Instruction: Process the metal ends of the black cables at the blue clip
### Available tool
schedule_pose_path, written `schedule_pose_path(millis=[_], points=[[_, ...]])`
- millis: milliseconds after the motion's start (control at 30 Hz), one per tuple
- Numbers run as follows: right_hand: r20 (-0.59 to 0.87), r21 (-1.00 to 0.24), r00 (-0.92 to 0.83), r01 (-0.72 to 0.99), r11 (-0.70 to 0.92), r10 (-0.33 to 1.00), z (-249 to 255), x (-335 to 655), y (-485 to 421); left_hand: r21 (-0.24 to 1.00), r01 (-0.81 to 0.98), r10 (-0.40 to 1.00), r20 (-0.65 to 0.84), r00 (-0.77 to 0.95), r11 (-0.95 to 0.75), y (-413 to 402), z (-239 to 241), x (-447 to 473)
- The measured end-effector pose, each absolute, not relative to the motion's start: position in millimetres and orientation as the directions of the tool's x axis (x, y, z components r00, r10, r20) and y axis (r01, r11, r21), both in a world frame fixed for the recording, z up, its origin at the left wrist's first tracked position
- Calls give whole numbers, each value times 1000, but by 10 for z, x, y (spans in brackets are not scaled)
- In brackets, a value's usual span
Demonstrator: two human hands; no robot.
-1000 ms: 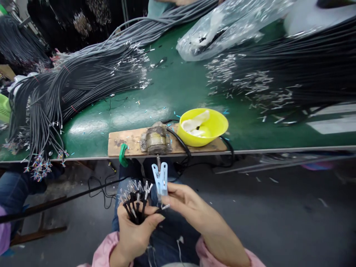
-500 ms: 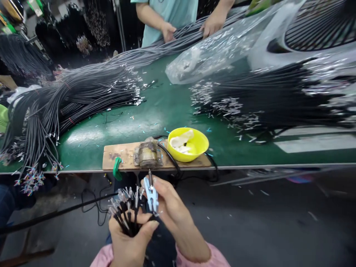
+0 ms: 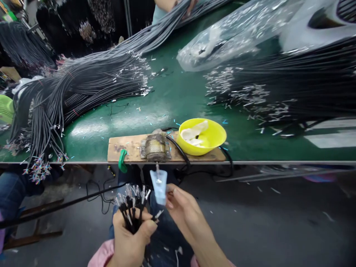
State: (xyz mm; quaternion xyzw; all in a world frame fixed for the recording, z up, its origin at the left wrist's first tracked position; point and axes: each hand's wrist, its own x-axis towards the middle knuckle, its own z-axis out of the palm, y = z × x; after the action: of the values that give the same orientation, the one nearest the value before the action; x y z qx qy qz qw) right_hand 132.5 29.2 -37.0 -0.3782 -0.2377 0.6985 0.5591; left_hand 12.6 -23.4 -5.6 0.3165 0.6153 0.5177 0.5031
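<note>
My left hand [image 3: 132,231] is closed around a bunch of black cables [image 3: 132,213], their stripped, shiny ends pointing up. One cable end [image 3: 158,216] sticks out to the right past the thumb. A light-blue clothespin [image 3: 159,187] hangs on the shaft of a small motor [image 3: 155,147] at the table's front edge; its outline is smeared, as if spinning. Just right of the clothespin is my right hand [image 3: 185,211], fingers loosely curled and slightly apart, holding nothing visible. Whether the fingertips touch the clothespin is unclear.
The motor sits on a wooden board [image 3: 132,142] with a green clamp [image 3: 122,161] and a yellow bowl [image 3: 217,135] holding white pieces. Cable bundles [image 3: 91,79] lie left, more black cables [image 3: 300,81] right. Across the green table [image 3: 178,96], a co-worker's hand [image 3: 190,8] holds grey cables.
My right hand has come away from the clothespin to the right, and the clothespin now looks blurred. The view has shifted. The co-worker's grey cables are lifted higher.
</note>
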Motion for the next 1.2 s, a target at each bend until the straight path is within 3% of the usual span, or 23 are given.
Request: schedule_pose_path(millis=[200, 300, 400, 600, 767, 900, 1000, 1067, 1133, 1200], points=[[-97, -912, -112, -388, -134, 989, -272, 1312, 111, 894, -186, 876, -440, -195, 408, -277, -157, 93], [42, -966, 27, -256, 47, 999, -222, 1318, 108, 883, -183, 868, -463, -179, 433, -258, -181, 88], [67, -982, 168, -161, 94, 983, -220, 1352, 132, 878, -176, 858, -474, -198, 444, -241, -160, 76], [146, -976, 21, -160, 147, 989, -230, 1379, 174, 891, -157, 860, -453, -236, 426, -280, -105, 46], [280, -952, -136, -165, 257, 950, -214, 1350, 207, 853, -215, 846, -510, -155, 475, -294, -133, 66], [330, -939, 13, -101, 329, 944, -241, 1254, 159, 846, -217, 852, -515, -95, 488, -233, -122, 93], [481, -877, 204, 93, 472, 853, -264, 1171, 91, 852, -200, 858, -507, -84, 484, -197, -98, 108], [567, -824, 239, 178, 538, 789, -262, 1150, 69, 860, -188, 865, -495, -87, 474, -191, -90, 108], [469, -882, 161, 40, 469, 868, -253, 1167, 84, 877, -174, 875, -470, -114, 448, -195, -91, 100], [228, -950, -26, -227, 216, 973, -252, 1213, 134, 901, -149, 891, -428, -149, 408, -203, -95, 89]])
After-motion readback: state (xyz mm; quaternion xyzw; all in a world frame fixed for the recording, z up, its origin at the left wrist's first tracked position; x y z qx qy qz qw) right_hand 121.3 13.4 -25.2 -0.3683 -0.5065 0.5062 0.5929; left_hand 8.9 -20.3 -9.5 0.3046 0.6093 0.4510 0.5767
